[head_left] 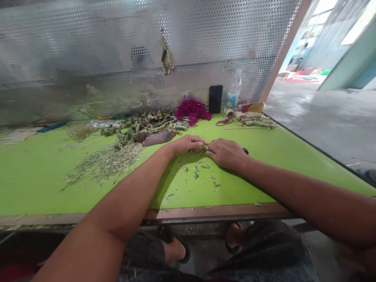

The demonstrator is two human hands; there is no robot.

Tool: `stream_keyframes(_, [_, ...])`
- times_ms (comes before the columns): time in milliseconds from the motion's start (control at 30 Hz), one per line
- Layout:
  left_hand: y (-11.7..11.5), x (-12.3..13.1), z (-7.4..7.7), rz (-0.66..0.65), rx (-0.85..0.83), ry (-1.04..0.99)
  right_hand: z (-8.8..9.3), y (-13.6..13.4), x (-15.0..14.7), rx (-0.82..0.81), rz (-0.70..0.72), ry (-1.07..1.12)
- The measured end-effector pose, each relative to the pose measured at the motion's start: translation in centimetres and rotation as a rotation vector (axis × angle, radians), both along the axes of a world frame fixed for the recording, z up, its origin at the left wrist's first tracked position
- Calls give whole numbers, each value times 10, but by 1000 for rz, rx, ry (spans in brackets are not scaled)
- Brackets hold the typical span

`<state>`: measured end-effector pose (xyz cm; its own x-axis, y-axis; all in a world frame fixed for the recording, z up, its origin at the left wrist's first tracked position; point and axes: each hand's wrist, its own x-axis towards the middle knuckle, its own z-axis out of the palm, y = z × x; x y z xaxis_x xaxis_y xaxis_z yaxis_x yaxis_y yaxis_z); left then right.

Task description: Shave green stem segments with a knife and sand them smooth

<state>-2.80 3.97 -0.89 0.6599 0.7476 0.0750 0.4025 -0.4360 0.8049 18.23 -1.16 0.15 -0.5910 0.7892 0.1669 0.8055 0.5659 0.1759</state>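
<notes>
No words or numbers can be read; the blue label on the plastic water bottle [231,100] is too blurred to tell.

Green roll [201,149] between left hand [185,145], right hand [227,154]

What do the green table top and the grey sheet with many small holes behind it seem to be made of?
The table top seems to be laminate-covered board: smooth, slightly shiny, with a brown edge strip. The sheet looks like punched metal, perhaps steel or aluminium: it has a silvery sheen and even round holes.
</notes>
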Motion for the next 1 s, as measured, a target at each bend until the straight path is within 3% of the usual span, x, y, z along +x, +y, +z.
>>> stream_keyframes(400, [-3,3,4,38,45,69,-4,5,-4,-42,75,-96])
stream_keyframes(633, [0,1,-1,-41,121,33,-1,7,2,-76,54,-40])
stream_keyframes(800, [3,-2,-2,-69,-4,-5,0,4,4,-10,37,34])
stream_keyframes(1000, [3,-2,-2,-7,-107,-43,-5,1,0,63,43,51])
